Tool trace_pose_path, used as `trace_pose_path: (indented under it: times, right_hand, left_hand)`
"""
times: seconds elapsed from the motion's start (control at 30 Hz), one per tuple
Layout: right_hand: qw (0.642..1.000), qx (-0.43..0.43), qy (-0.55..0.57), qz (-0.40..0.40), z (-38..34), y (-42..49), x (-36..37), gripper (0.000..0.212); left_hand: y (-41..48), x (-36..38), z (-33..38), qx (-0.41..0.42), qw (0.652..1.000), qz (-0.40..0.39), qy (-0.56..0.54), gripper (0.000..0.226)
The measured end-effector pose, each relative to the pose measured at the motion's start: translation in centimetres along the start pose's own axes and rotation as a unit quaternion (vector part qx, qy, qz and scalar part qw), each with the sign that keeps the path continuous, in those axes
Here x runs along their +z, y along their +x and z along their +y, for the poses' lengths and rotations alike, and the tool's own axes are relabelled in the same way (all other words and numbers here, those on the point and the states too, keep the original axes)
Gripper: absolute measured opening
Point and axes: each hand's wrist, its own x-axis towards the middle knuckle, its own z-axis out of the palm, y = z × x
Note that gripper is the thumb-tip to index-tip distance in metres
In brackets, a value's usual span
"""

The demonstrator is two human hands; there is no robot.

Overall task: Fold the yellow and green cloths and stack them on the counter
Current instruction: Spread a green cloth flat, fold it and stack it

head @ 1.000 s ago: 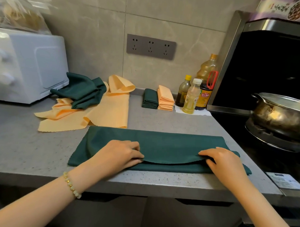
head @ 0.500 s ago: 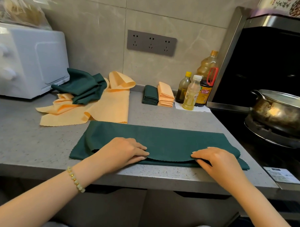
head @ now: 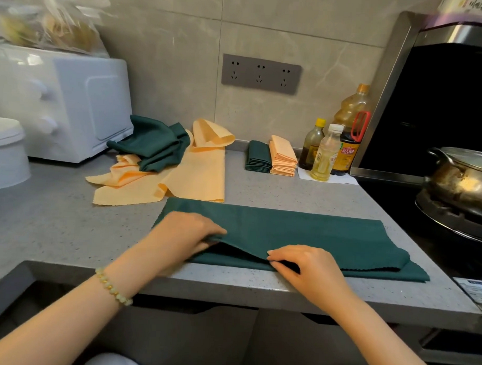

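Note:
A dark green cloth [head: 301, 233], folded lengthwise into a long band, lies along the front of the grey counter [head: 55, 225]. My left hand [head: 186, 235] pinches its upper layer near the left end. My right hand [head: 302, 266] pinches the near scalloped edge around the middle, lifting it slightly. Behind lie loose yellow cloths [head: 191, 175] with a crumpled green cloth [head: 156, 146] on top. By the wall stand a stack of folded green cloths [head: 258, 157] and a stack of folded yellow cloths [head: 283, 156], side by side.
A white microwave [head: 59, 105] stands at the back left with a white tub [head: 6, 152] in front of it. Oil and sauce bottles [head: 331, 147] stand at the back right. A steel pot [head: 461, 179] sits on the stove at the right.
My right hand has slid left along the near edge toward the middle of the cloth. My left hand now pinches the upper layer. The camera view has shifted to the left.

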Motion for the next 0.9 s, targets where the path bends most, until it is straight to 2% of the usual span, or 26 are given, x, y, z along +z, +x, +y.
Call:
trace_pose_path:
  times: [0.13,0.23,0.3,0.37,0.43,0.47,0.57,0.7,0.77,0.9]
  right_hand:
    - [1.0,0.013,-0.003,0.002,0.0,-0.2,-0.1,0.014]
    - [1.0,0.019,-0.002,-0.006,-0.2,-0.1,-0.2,0.015]
    - [1.0,0.023,0.004,-0.015,-0.2,0.0,-0.2,0.015]
    - [0.999,0.025,0.005,-0.019,-0.2,0.1,-0.2,0.014]
    - [1.0,0.023,0.0,-0.018,-0.3,0.2,-0.2,0.013]
    - [1.0,0.018,-0.006,-0.015,-0.3,0.2,-0.2,0.012]
    - [1.0,0.001,-0.018,0.016,-0.5,0.2,-0.1,0.009]
    - [0.996,-0.029,-0.058,0.068,-0.8,0.3,-0.4,0.021]
    - [0.995,-0.036,-0.056,0.071,-0.9,0.2,-0.4,0.028]
    - [0.996,-0.041,-0.044,0.062,-0.1,-0.4,-0.2,0.026]
  left_hand:
    - [-1.6,-2.8,-4.3,-0.182,0.977,-0.085,0.071,0.053]
    - [-2.0,-4.0,-4.8,-0.236,0.963,-0.079,0.106,0.059]
    - [-1.3,-4.7,-3.1,-0.22,0.971,-0.024,0.086,0.055]
    - [-0.5,-4.3,-0.6,-0.153,0.988,0.014,-0.018,0.043]
    - [0.2,-3.2,2.1,-0.076,0.988,-0.002,-0.132,0.045]
    - [0.6,-2.6,3.4,-0.047,0.987,-0.023,-0.15,0.047]
    - [2.2,-1.0,5.7,-0.011,0.99,-0.045,-0.137,0.041]
    - [3.5,-0.5,6.1,-0.016,0.992,-0.021,-0.119,0.03]
    - [3.5,-0.5,6.2,-0.019,0.992,-0.014,-0.125,0.025]
    - [3.0,-0.3,6.3,-0.02,0.987,-0.043,-0.152,0.021]
